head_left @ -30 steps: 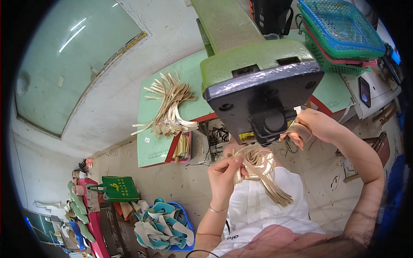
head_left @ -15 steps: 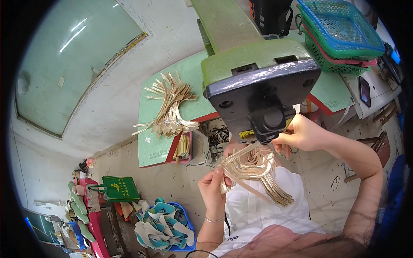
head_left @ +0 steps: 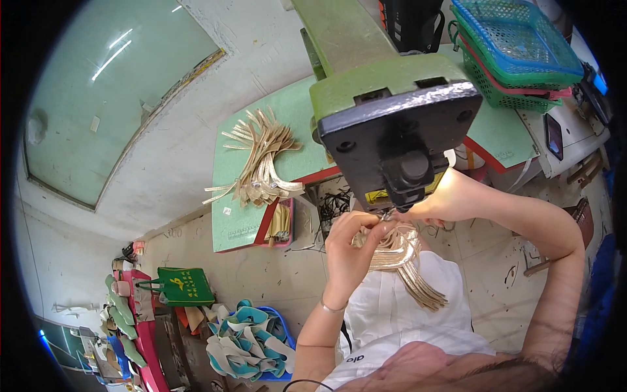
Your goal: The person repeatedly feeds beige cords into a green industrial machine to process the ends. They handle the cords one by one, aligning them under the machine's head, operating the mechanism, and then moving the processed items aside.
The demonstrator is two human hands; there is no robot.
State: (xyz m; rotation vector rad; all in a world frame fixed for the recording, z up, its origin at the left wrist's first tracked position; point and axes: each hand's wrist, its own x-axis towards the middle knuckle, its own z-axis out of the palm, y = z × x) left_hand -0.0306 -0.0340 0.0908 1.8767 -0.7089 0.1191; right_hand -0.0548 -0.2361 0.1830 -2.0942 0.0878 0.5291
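Observation:
A bundle of gold strips (head_left: 415,277), joined like a strappy shoe upper, hangs below the machine's working tip over my lap. My left hand (head_left: 351,245) is closed, thumb and fingers pinching the edge of this strappy piece right beneath the tip. My right hand (head_left: 450,199) reaches in from the other side, its fingers closed by the tip and partly hidden by the machine head; what they hold does not show. The green machine arm (head_left: 349,32) ends in a black head (head_left: 398,140) just above both hands.
More gold strips (head_left: 261,160) lie heaped on the green table (head_left: 228,222) at left. Stacked plastic baskets (head_left: 522,46) and a phone (head_left: 553,138) are at the far right. On the floor stand a blue basket of teal and white cut pieces (head_left: 248,346) and a green bag (head_left: 184,285).
My left hand has moved up and right to the machine's tip, and the loose strap end it held out is now drawn in. My right hand has shifted slightly toward the tip.

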